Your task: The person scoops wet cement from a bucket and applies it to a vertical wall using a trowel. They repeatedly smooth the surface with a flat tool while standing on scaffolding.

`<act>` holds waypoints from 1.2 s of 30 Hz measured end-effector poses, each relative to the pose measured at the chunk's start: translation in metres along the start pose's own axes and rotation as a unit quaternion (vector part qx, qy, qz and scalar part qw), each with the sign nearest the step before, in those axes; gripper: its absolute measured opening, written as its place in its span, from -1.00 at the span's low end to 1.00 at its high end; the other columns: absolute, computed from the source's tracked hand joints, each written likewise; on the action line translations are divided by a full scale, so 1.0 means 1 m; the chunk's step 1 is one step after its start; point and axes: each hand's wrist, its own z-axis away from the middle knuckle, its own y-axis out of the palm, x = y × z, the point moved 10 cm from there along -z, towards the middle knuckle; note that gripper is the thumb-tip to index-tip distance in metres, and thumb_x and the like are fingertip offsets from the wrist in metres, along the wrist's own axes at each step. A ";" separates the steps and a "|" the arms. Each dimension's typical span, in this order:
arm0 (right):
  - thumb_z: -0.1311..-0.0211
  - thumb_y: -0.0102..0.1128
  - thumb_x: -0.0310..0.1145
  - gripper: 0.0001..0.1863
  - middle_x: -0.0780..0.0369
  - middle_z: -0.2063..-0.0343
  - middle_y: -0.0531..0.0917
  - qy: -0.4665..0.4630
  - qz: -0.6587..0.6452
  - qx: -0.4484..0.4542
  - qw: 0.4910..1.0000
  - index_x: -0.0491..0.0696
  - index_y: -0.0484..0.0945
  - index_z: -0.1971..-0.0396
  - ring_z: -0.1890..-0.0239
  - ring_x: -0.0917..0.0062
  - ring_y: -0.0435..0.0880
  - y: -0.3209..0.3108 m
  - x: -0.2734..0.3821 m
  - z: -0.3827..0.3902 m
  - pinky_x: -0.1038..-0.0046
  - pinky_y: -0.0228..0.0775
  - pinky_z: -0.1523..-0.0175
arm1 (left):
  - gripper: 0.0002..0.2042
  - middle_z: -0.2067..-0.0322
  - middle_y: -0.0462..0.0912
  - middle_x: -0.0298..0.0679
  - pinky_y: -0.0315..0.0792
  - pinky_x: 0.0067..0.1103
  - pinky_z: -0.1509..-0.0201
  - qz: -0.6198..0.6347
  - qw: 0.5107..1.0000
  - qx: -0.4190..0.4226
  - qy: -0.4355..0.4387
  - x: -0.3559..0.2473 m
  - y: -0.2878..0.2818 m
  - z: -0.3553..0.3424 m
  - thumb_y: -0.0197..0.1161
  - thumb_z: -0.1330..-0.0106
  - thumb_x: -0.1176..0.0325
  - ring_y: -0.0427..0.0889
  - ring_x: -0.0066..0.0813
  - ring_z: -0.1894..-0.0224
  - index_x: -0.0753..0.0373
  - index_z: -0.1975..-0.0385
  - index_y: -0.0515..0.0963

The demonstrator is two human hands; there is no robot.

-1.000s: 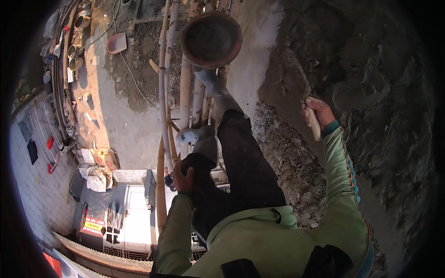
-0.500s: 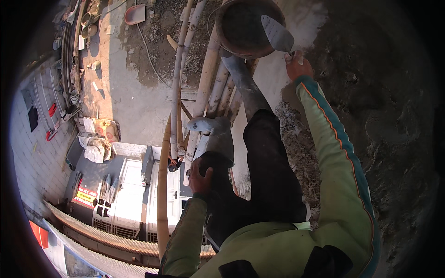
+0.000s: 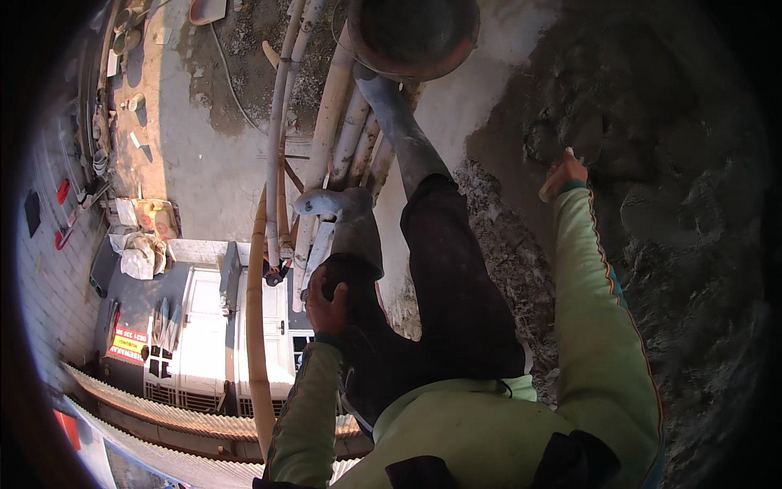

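Observation:
My right hand [image 3: 564, 175] is closed round the handle of a trowel, which stood out plainly a moment before. Its blade [image 3: 583, 134] is now hard to make out against the dark wet mortar [image 3: 660, 147] on the right. My left hand [image 3: 327, 310] rests on my bent knee, holding nothing, its fingers apart. Beyond my boots, a round dark bucket [image 3: 444, 69] with a reddish-brown rim stands by the bamboo poles; its inside looks grey with mortar.
Bamboo poles [image 3: 324, 122] lie under my grey rubber boots [image 3: 407, 134], and another pole [image 3: 257, 350] crosses to my left. Far below are white doors [image 3: 204, 314], a corrugated roof edge [image 3: 163, 407] and paper sacks [image 3: 142, 253]. A dustpan-like scoop [image 3: 208, 10] lies at top left.
My right hand has moved the trowel from over the bucket to the mortar on the right. My left hand stays on the knee. The whole view has shifted slightly.

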 end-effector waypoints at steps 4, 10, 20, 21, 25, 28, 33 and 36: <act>-0.34 0.14 -0.11 -0.66 0.24 0.40 0.49 -0.019 0.036 0.062 0.997 -0.09 0.48 0.14 0.38 0.43 0.49 -0.042 -0.004 -0.007 0.24 0.37 0.31 | -0.45 -0.04 0.56 -0.03 0.39 -0.27 -0.17 -0.019 1.000 0.012 0.003 0.005 0.000 -0.005 0.33 -0.12 0.25 0.53 -0.05 -0.09 0.25 -0.15 0.42; -0.33 0.08 0.02 -0.49 0.06 0.18 0.60 -0.189 0.232 0.110 0.948 -0.19 0.48 0.07 0.07 0.28 0.59 -0.012 -0.020 0.052 0.19 0.42 0.03 | -0.43 -0.11 0.52 -0.07 0.36 -0.27 -0.20 -0.009 0.999 0.022 -0.029 0.012 0.002 0.001 0.34 -0.11 0.18 0.49 -0.08 -0.15 0.22 -0.15 0.43; -0.35 -0.07 0.09 -0.54 0.07 0.14 0.65 -0.624 0.612 0.103 0.475 0.10 0.54 -0.02 -0.02 0.24 0.60 0.446 0.027 0.049 0.22 0.41 -0.12 | -0.40 -0.20 0.44 -0.06 0.30 -0.27 -0.28 -0.037 0.999 0.019 -0.009 0.004 0.007 -0.011 0.34 -0.12 0.10 0.40 -0.06 -0.25 0.21 -0.16 0.40; -0.34 -0.06 0.08 -0.56 0.10 0.13 0.65 -0.636 0.610 0.144 0.451 0.12 0.54 -0.02 -0.02 0.29 0.60 0.467 0.010 0.061 0.25 0.40 -0.13 | -0.40 -0.21 0.43 -0.05 0.30 -0.27 -0.28 -0.039 0.999 0.025 -0.024 0.004 0.006 -0.007 0.34 -0.12 0.10 0.40 -0.05 -0.26 0.21 -0.16 0.40; -0.29 -0.05 0.18 -0.44 0.12 -0.02 0.57 -0.662 0.557 0.233 0.443 0.12 0.48 -0.11 -0.12 0.28 0.51 0.425 -0.016 0.084 0.23 0.29 -0.23 | -0.39 -0.10 0.52 -0.01 0.39 -0.30 -0.19 -0.047 0.999 -0.015 -0.005 -0.001 -0.001 -0.002 0.36 -0.11 0.19 0.52 -0.10 -0.12 0.28 -0.17 0.41; -0.25 -0.04 0.25 -0.34 0.14 -0.13 0.51 -0.625 0.519 0.247 0.528 0.11 0.43 -0.19 -0.20 0.28 0.44 0.375 -0.009 0.064 0.22 0.21 -0.29 | -0.40 -0.12 0.50 -0.01 0.36 -0.29 -0.22 -0.053 0.999 0.005 -0.001 -0.001 0.002 -0.008 0.35 -0.10 0.20 0.48 -0.08 -0.16 0.27 -0.17 0.40; -0.20 0.04 0.25 -0.32 0.10 -0.08 0.55 -0.505 0.446 0.256 0.693 0.02 0.50 -0.12 -0.17 0.21 0.47 0.295 0.002 0.171 0.28 0.18 -0.31 | -0.40 -0.10 0.49 0.01 0.33 -0.28 -0.23 0.007 1.000 -0.025 0.012 0.015 -0.018 -0.001 0.33 -0.10 0.22 0.48 -0.05 -0.14 0.30 -0.16 0.39; -0.20 0.16 0.14 -0.45 0.12 0.13 0.64 -0.488 0.343 0.376 0.709 -0.01 0.58 0.02 0.06 0.24 0.61 0.213 0.015 0.269 0.29 0.38 -0.14 | -0.40 -0.09 0.49 0.04 0.37 -0.30 -0.19 0.016 0.999 -0.011 0.029 0.003 -0.032 0.012 0.31 -0.13 0.24 0.52 -0.08 -0.09 0.36 -0.18 0.37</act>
